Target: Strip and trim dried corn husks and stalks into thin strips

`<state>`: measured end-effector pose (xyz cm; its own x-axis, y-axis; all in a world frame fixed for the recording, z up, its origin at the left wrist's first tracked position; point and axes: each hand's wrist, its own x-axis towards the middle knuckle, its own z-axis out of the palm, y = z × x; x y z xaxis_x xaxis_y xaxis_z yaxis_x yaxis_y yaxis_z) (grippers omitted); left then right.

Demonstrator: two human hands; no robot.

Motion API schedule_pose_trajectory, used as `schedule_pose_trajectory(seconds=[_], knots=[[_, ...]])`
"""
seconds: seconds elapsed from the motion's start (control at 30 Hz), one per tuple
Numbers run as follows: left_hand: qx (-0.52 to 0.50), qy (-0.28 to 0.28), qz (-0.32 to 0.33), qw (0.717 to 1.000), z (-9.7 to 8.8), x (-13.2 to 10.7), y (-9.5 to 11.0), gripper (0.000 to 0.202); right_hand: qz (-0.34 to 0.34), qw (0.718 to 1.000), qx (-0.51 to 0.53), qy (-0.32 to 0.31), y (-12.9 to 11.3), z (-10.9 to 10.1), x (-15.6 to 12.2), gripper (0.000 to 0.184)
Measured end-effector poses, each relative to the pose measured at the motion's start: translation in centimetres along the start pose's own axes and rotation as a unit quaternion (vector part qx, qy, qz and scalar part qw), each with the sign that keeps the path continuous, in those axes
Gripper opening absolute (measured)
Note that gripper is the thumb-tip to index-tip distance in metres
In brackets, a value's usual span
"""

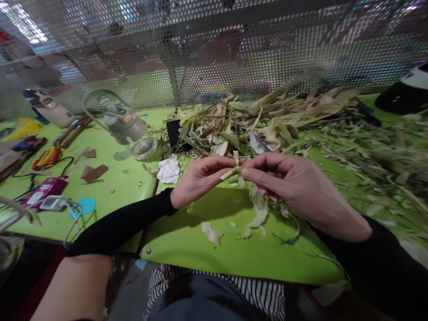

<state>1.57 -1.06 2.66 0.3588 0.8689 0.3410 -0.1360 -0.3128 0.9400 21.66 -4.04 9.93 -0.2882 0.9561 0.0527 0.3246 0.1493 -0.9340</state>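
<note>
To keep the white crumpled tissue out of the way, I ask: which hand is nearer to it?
Left. The left hand is just to the right of the tissue; the right hand is farther right.

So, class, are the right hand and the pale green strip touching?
Touching: the head view shows the right hand with its thumb tip against the pale green strip.

The green surface [187,256] bears a heap of husks [294,117] along its back and right, with pale scraps [214,236] toward the front. A crumpled tissue [168,170] lies beside the seam; farther left are a bottle [123,122], a purple box [43,194] and blue paper [87,206].
</note>
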Motion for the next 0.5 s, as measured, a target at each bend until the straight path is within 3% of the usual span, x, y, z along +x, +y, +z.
schedule_pose_trajectory(seconds=[0.23, 0.5], knots=[[0.114, -0.009, 0.096, 0.989, -0.11, -0.17, 0.17, 0.031, 0.032, 0.999, -0.006, -0.006, -0.11, 0.13, -0.05, 0.045], [0.264, -0.018, 0.241, 0.934, -0.18, -0.14, 0.56, 0.022, 0.063, 0.997, -0.027, -0.035, -0.39, -0.35, 0.19, 0.047]])
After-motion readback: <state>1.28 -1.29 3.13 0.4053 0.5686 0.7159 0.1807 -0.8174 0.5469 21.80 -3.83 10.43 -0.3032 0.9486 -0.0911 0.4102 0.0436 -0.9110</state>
